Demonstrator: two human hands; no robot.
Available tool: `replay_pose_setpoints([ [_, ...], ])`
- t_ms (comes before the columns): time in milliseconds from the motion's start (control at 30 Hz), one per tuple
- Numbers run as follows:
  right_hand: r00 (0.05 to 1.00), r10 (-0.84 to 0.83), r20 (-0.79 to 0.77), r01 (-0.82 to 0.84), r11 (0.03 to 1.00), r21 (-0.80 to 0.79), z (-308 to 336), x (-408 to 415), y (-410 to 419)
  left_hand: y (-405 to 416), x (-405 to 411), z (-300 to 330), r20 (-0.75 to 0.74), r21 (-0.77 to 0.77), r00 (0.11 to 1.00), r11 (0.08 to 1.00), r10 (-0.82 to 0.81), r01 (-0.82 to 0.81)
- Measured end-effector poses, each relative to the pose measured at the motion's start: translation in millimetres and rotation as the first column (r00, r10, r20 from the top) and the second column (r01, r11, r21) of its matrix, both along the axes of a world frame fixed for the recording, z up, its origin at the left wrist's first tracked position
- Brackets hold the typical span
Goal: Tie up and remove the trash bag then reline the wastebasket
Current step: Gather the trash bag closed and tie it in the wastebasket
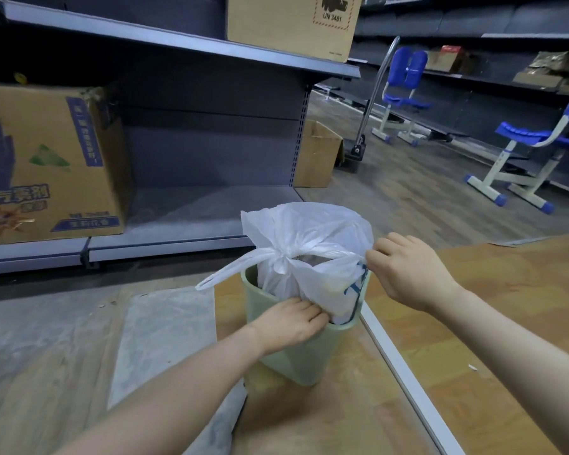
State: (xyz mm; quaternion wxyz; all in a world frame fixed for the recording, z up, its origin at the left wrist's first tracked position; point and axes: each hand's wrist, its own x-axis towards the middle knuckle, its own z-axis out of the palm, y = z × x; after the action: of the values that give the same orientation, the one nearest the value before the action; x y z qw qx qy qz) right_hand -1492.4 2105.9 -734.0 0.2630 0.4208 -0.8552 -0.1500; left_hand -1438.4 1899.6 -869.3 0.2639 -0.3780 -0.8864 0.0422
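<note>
1. Grey metal shelving [211,133] lines a dim storeroom with a wood-pattern floor [408,198]; the wastebasket stands on a light wooden worktop [473,323] low in the foreground.
2. Reaching in from the lower left, the left hand [289,326] lies on the near rim of the wastebasket, its fingers curled against the lower side of the trash bag where the plastic meets the rim.
3. From the right, the right hand [411,270] pinches a stretched handle loop of the bag between thumb and fingertips at the bag's right edge.
4. White and thin, the trash bag [309,238] sits in the wastebasket, its top gathered into a knot near the middle; it bulges above the rim, and a second handle loop trails out to the left, past the rim.
5. Blue print shows on the bag's right side, too creased to read.
6. Pale green, the wastebasket [296,356] stands upright, just left of a white strip [408,382] that runs across the worktop.
7. To the left of the bin, a grey, dusty sheet [158,336] lies flat.
8. A printed cardboard box [46,165] fills the left end of the low shelf, another box [293,24] marked UN 3481 stands on the shelf above, and an open carton [319,156] rests on the floor past the shelf end.
9. Blue-and-white chairs [519,146] stand well off to the right, before more dark shelves.
</note>
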Motion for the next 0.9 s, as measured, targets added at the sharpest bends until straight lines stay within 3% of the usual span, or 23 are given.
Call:
replay_pose_setpoints([
  [233, 0.998, 0.047, 0.039, -0.034, 0.958, -0.286, 6, 16, -15, -19, 21, 15, -0.3, -0.036, 0.945, 0.992, -0.126, 0.121],
  [333, 0.992, 0.071, 0.108, -0.041, 0.966, -0.257, 17, 23, -47, -38, 22, 36, -0.443, 0.186, 0.887, 0.981, 0.131, -0.052],
  [433, 0.951, -0.122, 0.283, 0.144, 0.988, -0.06, 23, 25, -77, -57, 14, 52, -0.345, 0.41, 0.807, 0.851, 0.479, -0.329],
  [500, 0.909, -0.23, 0.348, 0.233, 0.972, 0.034, 21, 24, -89, -65, 11, 55, -0.24, 0.41, 0.769, 0.78, 0.593, -0.473],
  [667, 0.906, -0.313, 0.285, 0.301, 0.95, 0.085, 14, 29, -97, -60, 10, 57, -0.11, 0.272, 0.815, 0.806, 0.569, -0.526],
  [733, 0.916, -0.312, 0.254, 0.296, 0.95, 0.099, 12, 30, -95, -55, 10, 61, -0.122, 0.271, 0.83, 0.822, 0.545, -0.5],
  [900, 0.998, 0.019, 0.065, -0.023, 0.997, 0.067, 22, 35, -90, -64, 6, 68, -0.274, 0.191, 0.825, 0.869, 0.494, -0.456],
])
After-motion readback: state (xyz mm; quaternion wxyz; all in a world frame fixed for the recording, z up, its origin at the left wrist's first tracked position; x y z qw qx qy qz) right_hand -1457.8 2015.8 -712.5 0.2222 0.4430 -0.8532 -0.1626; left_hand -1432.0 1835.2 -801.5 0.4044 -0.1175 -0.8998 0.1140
